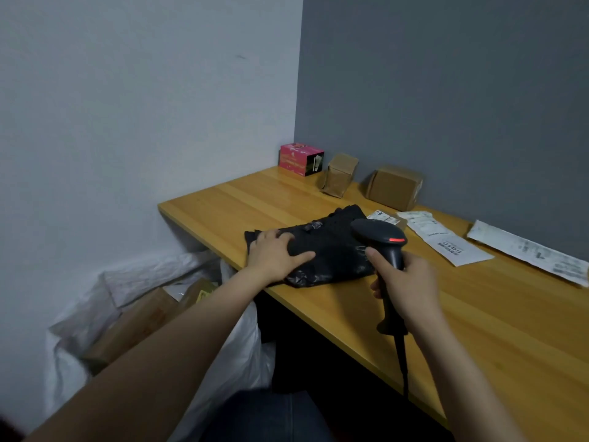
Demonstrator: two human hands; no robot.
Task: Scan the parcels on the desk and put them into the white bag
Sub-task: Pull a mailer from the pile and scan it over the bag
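A black plastic parcel (331, 247) lay at the centre of the frame, on the wooden table (478, 314) near its front edge. The left hand (277, 253) rested flat on its left end, fingers spread. Just to the right, the right hand (404, 279) had its fingers curled round the handle of a black scanner (379, 234), whose head hung over the parcel. The white bag (89, 314) stood open at lower left. A pink box (299, 158) sat at the table's far corner

I'm looking into a parcel-handling office corner: brown parcels (393, 188) and shipping labels (446, 242) are lying on the wooden bench (478, 314).
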